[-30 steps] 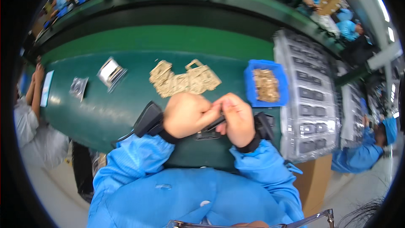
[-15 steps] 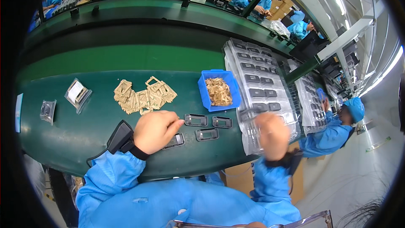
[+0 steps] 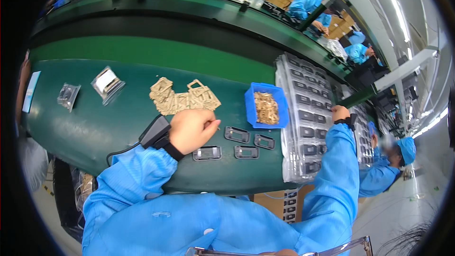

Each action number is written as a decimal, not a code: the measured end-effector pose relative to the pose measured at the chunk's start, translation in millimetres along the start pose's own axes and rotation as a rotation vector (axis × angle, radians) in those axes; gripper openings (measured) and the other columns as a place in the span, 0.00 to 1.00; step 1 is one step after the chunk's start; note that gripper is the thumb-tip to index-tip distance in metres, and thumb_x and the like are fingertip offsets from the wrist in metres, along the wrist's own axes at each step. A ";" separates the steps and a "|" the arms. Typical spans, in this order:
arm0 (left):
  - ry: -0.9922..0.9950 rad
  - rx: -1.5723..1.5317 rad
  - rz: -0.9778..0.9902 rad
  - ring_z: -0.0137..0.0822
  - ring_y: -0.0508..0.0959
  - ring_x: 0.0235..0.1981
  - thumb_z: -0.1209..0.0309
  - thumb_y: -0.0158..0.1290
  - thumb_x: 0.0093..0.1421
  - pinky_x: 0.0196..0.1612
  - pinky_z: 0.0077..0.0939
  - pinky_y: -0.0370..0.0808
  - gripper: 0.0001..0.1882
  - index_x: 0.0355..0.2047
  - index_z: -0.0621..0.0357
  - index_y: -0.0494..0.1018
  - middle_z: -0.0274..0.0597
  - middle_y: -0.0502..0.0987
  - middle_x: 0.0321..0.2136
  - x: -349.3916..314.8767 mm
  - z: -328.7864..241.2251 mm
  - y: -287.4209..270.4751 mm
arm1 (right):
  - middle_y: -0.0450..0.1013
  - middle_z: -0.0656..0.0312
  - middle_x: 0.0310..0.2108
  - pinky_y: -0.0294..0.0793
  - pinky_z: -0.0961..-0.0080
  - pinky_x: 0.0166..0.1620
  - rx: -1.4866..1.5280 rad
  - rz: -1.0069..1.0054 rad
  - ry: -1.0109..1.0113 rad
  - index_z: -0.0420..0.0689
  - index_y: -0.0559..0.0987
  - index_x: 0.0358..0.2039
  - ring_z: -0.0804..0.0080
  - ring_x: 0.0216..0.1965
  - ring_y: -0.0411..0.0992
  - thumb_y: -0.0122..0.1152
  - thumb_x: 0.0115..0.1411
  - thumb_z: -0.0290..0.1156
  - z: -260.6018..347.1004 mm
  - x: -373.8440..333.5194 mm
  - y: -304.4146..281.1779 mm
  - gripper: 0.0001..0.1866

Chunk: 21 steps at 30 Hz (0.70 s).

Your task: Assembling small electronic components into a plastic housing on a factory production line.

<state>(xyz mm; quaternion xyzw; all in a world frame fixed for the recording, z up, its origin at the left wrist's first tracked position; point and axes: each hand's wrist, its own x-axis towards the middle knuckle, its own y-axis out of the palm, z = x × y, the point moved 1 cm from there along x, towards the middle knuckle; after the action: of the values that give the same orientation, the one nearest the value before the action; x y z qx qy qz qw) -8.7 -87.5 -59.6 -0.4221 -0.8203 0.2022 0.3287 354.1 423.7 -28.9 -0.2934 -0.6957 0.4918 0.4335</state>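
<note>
A long tray of clear plastic point(image 3: 290, 156) is lying along the right side of the dark green counter point(image 3: 118, 128), carrying rows of dark, rounded rectangular parts point(image 3: 306, 115). The right hand point(image 3: 340, 113) is curling at its right edge; whether that grip is pinching anything, I cannot tell. A flat heap of tan, frame-like pieces point(image 3: 182, 100) is spreading beyond the left hand point(image 3: 194, 130), whose fingers are bending near the thumb, their contents hidden. Four dark grey windowed frames point(image 3: 255, 152) are lying to its right and just below it. A blue plastic bin point(image 3: 266, 125) of brownish pieces point(image 3: 267, 108) is standing between heap and tray. Two clear plastic bags point(image 3: 108, 85) are lying at far left. The counter's near edge is curving before the blue coat point(image 3: 213, 218); a wide green stretch is extending from bags to left hand, a narrower one from heap to bin.
</note>
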 end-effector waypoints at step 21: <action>-0.004 -0.558 0.066 0.29 0.76 0.45 0.77 0.67 0.50 0.38 0.20 0.77 0.27 0.52 0.57 0.74 0.37 0.73 0.43 -0.9 -19.1 -21.1 | 0.78 0.63 0.34 0.72 0.88 0.24 1.885 0.585 -0.118 0.40 0.76 0.41 0.84 0.30 0.74 0.55 0.69 0.30 373.7 -227.9 -119.3 0.07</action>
<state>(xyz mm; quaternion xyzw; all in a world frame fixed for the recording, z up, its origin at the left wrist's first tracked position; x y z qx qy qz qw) -6.6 -99.0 -33.7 -0.5225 -0.8307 -0.0199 0.1913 126.0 31.8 -41.0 0.0365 0.0598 0.9463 0.3157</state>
